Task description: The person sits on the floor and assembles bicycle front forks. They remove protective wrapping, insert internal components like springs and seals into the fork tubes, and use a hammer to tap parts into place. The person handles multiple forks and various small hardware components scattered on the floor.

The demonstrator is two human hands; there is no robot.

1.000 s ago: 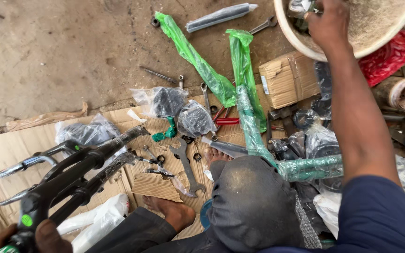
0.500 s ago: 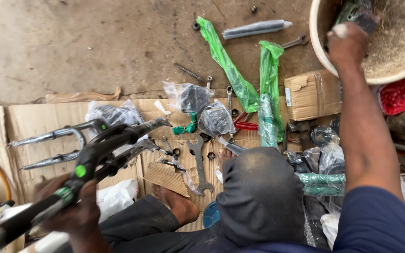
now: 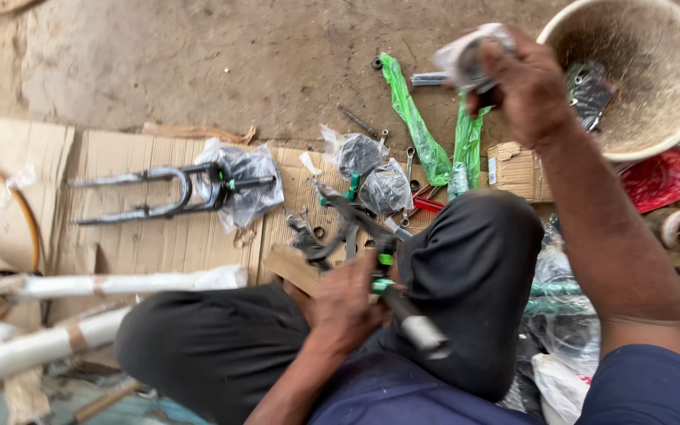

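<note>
Two hands work well apart: the left hand (image 3: 348, 303) is clamped on a black fork (image 3: 356, 236) above the lap, its long axis pointing away toward the cardboard (image 3: 143, 244). The right hand (image 3: 525, 90) is raised near the basin (image 3: 631, 75), closed on a small wrapped part (image 3: 470, 55), up and to the right of the fork.

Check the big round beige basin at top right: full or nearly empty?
Nearly empty. The big round beige basin stands upright with its bare speckled bottom exposed; only a dark plastic-wrapped part lies against the left inner wall.
</note>
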